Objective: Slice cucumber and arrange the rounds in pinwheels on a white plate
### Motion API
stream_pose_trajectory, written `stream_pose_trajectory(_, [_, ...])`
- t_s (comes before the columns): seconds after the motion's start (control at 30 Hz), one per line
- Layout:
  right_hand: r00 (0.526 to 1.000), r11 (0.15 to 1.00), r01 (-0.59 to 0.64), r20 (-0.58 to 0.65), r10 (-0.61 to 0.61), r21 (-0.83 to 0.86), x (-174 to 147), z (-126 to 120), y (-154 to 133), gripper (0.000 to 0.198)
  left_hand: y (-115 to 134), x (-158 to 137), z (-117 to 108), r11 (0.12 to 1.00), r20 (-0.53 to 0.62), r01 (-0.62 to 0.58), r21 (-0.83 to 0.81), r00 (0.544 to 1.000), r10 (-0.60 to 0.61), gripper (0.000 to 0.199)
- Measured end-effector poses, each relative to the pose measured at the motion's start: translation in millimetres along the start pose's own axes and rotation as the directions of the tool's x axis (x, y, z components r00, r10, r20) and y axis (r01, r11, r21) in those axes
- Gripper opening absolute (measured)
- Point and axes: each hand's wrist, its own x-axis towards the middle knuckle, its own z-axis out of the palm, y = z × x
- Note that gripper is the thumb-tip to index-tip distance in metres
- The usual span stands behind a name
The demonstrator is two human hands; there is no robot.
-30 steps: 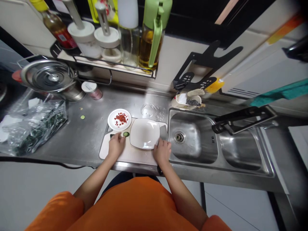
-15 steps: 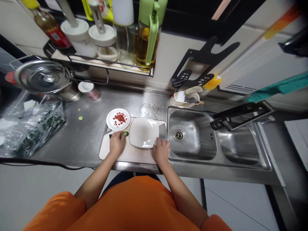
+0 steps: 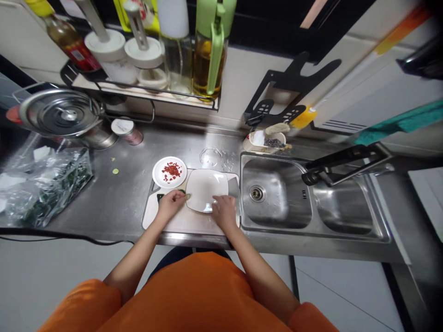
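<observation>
Both hands have moved inward: the left hand [image 3: 170, 204] to the square plate's [image 3: 206, 186] left rim, the right hand [image 3: 225, 211] from its right edge to over its lower right corner; whether the right grips anything, I cannot tell. Well right of the left hand's pinch is the sink [image 3: 277, 203]. Beneath the pinch lies the cutting board [image 3: 197, 223], the square plate just right of it, the round plate [image 3: 157, 171] beyond and left. Left of the fingers rests a dark green piece [image 3: 159, 197]. Narrowly pinched fingertips hold a pale green slice [image 3: 188, 197]. Small red pieces [image 3: 172, 171] dot the round plate.
</observation>
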Motion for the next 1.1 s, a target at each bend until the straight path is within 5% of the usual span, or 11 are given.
stream_pose_trajectory(0.13, [0.989, 0.973, 0.128, 0.051, -0.14, 0.192, 14.2, -3.4, -14.8, 0.024, 11.4, 1.9, 15.8, 0.997, 0.261, -0.023, -0.074, 0.965, 0.041, 0.027])
stream_pose_trajectory(0.27, [0.99, 0.957, 0.071, 0.095, -0.101, 0.282, 21.3, -7.3, -14.5, 0.018, 18.8, 5.8, 28.5, 0.993, 0.386, -0.028, -0.111, 0.92, 0.069, 0.024])
stream_pose_trajectory(0.43, [0.993, 0.942, 0.03, 0.095, -0.065, 0.333, 22.8, -11.1, -3.5, 0.018, 24.8, 8.1, 36.0, 0.991, 0.387, 0.008, -0.137, 0.921, 0.046, 0.025])
stream_pose_trajectory(0.57, [0.997, 0.944, 0.06, 0.034, -0.075, 0.325, 23.4, -15.7, 0.3, 0.017, 25.5, 11.0, 40.6, 0.97, 0.333, 0.17, -0.176, 0.937, -0.104, 0.03])
stream_pose_trajectory(0.73, [0.988, 0.932, 0.147, 0.005, -0.157, 0.332, 24.9, -18.7, 2.9, 0.014, 29.7, 15.6, 48.0, 0.863, 0.476, 0.464, -0.199, 0.816, -0.328, 0.04])
stream_pose_trajectory(0.87, [0.983, 0.924, 0.172, 0.001, -0.183, 0.342, 26.7, -16.8, 5.1, 0.014, 36.2, 19.9, 52.6, 0.802, 0.537, 0.546, -0.242, 0.764, -0.358, 0.032])
stream_pose_trajectory(1.1, [0.99, 0.929, 0.13, 0.004, -0.14, 0.346, 36.3, -8.5, 8.6, 0.015, 34.5, 35.6, 56.3, 0.829, 0.466, 0.489, -0.271, 0.82, -0.332, 0.034])
